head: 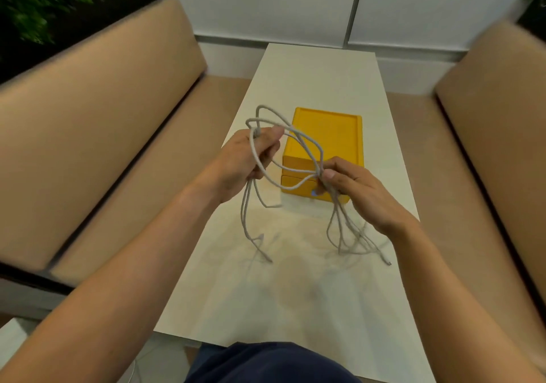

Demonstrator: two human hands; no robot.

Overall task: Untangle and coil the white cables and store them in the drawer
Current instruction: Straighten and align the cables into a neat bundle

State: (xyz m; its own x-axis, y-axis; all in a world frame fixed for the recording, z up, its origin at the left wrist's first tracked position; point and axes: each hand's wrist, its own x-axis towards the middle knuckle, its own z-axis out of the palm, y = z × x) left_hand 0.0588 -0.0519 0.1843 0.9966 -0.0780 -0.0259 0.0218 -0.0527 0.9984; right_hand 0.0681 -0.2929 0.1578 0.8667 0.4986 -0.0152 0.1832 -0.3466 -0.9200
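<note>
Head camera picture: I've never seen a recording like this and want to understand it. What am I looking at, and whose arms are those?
There is no machine here. A person wears a wide-angle camera on the head, so this single picture looks forward and down at their own two bare arms. The left hand and the right hand each hold part of a tangle of white cables, raised above a white table. The loose ends hang down toward the tabletop. Behind the cables stands a small yellow drawer box, and its drawers look closed. Tan cushioned benches run along both sides of the table.
</note>
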